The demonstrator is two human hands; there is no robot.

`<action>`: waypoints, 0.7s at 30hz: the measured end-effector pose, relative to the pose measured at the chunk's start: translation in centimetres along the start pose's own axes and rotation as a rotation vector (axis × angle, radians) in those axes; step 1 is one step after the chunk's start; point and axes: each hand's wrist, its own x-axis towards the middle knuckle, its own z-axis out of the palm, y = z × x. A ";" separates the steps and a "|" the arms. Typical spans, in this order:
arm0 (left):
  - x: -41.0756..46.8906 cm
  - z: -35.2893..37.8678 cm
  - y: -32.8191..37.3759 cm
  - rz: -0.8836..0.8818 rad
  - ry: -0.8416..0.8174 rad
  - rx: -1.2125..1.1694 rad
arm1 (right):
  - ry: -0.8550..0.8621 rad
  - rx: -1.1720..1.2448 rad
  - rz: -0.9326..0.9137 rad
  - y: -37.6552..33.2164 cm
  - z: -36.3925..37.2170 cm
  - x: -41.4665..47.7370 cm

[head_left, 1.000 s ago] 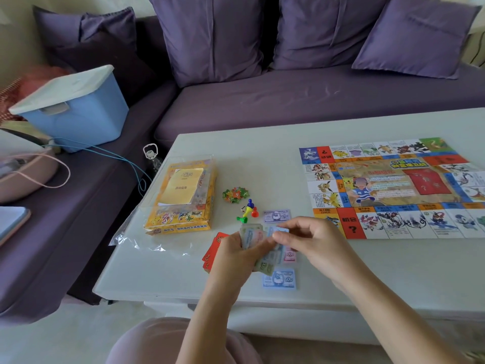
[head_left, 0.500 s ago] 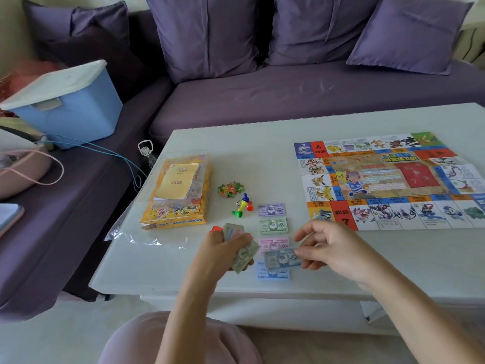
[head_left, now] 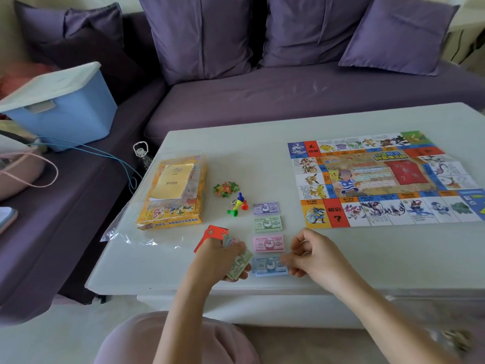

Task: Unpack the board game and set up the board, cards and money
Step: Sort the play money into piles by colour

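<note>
Beside the board point(head_left: 380, 179), the left hand point(head_left: 220, 261) grips notes point(head_left: 240, 266). The right hand point(head_left: 315, 256) touches a blue note point(head_left: 267, 265) with curled fingers; whether it pinches the note cannot be told.

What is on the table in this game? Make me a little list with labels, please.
Board: game board unfolded on the table
Money: purple pile, green pile, pink pile, blue pile, in a column
Holding: left hand grips a stack of notes
Reaching: right hand at the blue pile's edge; hold unclear
Cards: red cards partly hidden by the left hand
Pawns: coloured pawns near the box
</note>
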 end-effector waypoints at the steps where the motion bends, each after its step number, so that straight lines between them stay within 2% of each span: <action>1: 0.0 0.0 0.1 -0.004 -0.002 0.002 | 0.011 -0.013 0.004 -0.1 -0.2 0.0; 7: 0.0 0.1 0.3 -0.023 -0.008 0.005 | -0.008 -0.181 0.014 -0.1 -1.1 -0.7; 16: -0.1 0.3 0.3 -0.017 -0.028 -0.027 | 0.003 -0.039 0.023 0.3 0.1 -1.0; 21: -0.2 0.1 0.3 -0.015 -0.014 -0.028 | 0.009 -0.116 -0.017 0.6 -0.1 -0.9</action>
